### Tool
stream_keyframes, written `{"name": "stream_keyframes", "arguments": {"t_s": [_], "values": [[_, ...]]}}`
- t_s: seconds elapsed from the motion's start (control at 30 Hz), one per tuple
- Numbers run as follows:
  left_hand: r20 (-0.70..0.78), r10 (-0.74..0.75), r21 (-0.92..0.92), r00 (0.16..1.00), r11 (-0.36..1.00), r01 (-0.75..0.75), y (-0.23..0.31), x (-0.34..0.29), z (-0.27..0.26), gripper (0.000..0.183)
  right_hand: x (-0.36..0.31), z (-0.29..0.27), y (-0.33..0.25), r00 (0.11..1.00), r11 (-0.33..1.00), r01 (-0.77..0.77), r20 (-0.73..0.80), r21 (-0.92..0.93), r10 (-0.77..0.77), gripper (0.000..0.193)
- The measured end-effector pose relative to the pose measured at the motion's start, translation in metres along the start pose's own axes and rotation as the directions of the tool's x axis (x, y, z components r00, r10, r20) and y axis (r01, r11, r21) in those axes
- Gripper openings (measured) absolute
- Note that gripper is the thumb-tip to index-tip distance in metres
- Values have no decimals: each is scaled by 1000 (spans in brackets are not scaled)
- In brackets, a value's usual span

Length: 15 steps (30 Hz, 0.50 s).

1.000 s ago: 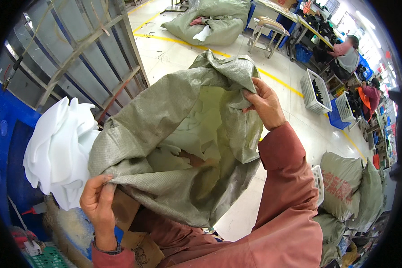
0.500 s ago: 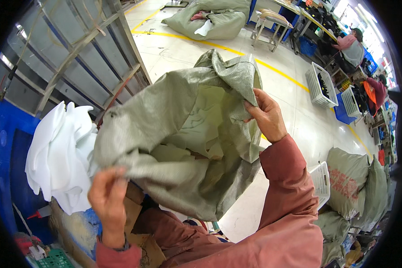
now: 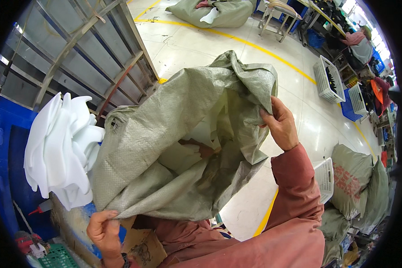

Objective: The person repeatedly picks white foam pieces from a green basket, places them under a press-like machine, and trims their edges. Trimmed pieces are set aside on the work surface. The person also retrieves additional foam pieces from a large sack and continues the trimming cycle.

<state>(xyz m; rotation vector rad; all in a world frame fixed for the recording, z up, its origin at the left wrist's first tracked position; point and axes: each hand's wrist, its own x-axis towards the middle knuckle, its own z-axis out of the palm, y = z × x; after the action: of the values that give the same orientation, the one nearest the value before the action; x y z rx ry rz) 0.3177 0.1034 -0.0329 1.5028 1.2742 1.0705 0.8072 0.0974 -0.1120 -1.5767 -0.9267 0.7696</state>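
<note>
A large grey-green woven sack (image 3: 165, 107) hangs open in front of me, its mouth facing up toward me. My left hand (image 3: 104, 234) pinches the rim at the lower left corner. At the far right of the mouth, my right hand (image 3: 281, 123) grips the rim between thumb and fingers. Pale pieces (image 3: 181, 156) lie inside the sack; folds hide the rest of them. Left of the sack, a stack of white curved foam-like pieces (image 3: 60, 152) rests on the blue equipment, close beside the sack's edge.
A metal barred frame (image 3: 82, 49) stands at the far left. Another stuffed sack (image 3: 223, 15) and a stool (image 3: 279, 15) are beyond. White baskets (image 3: 328, 85) and full sacks (image 3: 350, 178) line the right. A cardboard box (image 3: 145, 248) sits below my left hand. People sit working at far right.
My left hand has moved down, drawing the near-left rim with it, and my right hand has shifted slightly right and down. The sack's mouth is stretched wider.
</note>
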Motion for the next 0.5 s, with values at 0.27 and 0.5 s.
{"name": "stream_keyframes", "arguments": {"t_s": [0.27,0.5], "values": [[189,-41,-7,981,999,44,11,16,44,31,9,29,26,997,996,-67,36,-52,69,49],[375,-255,-36,891,957,289,-33,27,93,61,39,63,65,996,991,-89,26,96,87,49]]}}
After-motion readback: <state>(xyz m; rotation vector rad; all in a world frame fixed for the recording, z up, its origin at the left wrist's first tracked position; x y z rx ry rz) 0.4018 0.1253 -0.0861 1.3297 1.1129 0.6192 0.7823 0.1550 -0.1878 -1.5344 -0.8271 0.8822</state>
